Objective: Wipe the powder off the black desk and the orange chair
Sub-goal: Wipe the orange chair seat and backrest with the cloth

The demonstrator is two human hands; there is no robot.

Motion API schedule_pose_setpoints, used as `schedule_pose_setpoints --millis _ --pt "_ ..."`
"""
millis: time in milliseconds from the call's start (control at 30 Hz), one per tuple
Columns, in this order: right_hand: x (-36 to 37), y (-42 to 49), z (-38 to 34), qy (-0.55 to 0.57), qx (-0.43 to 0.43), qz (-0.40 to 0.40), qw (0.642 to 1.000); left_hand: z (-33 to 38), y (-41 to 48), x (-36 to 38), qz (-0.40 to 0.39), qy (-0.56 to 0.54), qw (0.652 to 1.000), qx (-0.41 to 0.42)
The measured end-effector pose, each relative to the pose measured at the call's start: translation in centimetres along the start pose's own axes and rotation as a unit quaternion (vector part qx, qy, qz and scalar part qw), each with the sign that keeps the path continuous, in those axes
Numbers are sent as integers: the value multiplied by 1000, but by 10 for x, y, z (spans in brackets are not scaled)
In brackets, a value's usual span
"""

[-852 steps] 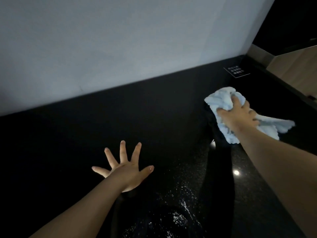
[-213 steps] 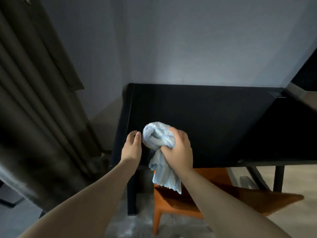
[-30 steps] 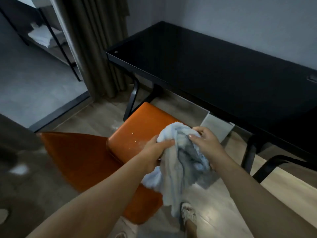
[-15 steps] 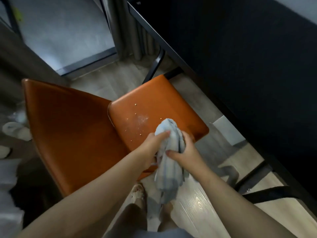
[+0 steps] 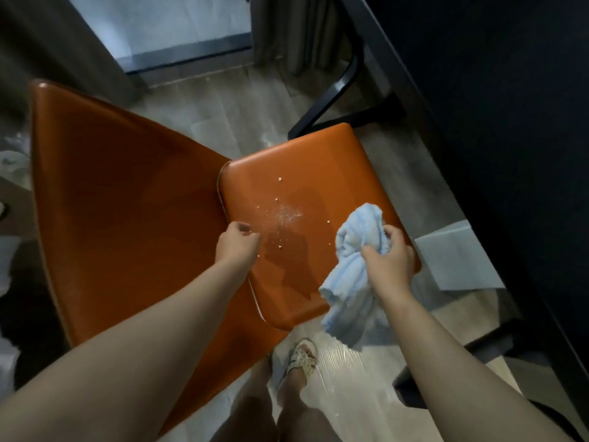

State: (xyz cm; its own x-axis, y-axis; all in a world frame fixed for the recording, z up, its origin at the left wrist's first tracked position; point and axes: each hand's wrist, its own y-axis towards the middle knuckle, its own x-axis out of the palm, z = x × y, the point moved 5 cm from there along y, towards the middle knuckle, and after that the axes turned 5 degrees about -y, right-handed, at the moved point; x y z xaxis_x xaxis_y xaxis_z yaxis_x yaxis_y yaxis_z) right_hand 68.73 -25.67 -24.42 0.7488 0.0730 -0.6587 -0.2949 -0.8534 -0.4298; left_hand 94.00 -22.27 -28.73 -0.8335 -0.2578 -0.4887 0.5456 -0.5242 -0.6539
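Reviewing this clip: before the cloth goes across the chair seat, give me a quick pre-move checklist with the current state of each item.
1. Cloth in hand: ok. The right hand grips the bunched blue cloth.
2. Powder located: ok. A white powder patch and scattered crumbs lie mid-seat, left of the cloth.
3. Cloth on the seat: cannot tell whether it touches; it sits over the seat's right edge.
4. Left hand out of the wiping path: not ok. It is loosely curled at the seat's left edge, close to the powder.
5. Chair steadied: cannot tell whether the left hand presses on it.
6. Desk powder-free: cannot tell, too dark.
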Motion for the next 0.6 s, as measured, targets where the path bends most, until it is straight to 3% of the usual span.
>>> schedule_pose_setpoints --millis 167,333,467,600 --pt "26 47 -59 -91 -102 38 990 11 53 -4 21 50 998 38" --pt "79 100 -120 -211 -200 30 956 19 101 4 20 59 997 44" --pt "160 146 -164 -309 -292 -10 905 15 145 5 34 31 999 17" --pt "246 171 -192 -419 -371 -65 826 11 184 12 56 8 998 -6"
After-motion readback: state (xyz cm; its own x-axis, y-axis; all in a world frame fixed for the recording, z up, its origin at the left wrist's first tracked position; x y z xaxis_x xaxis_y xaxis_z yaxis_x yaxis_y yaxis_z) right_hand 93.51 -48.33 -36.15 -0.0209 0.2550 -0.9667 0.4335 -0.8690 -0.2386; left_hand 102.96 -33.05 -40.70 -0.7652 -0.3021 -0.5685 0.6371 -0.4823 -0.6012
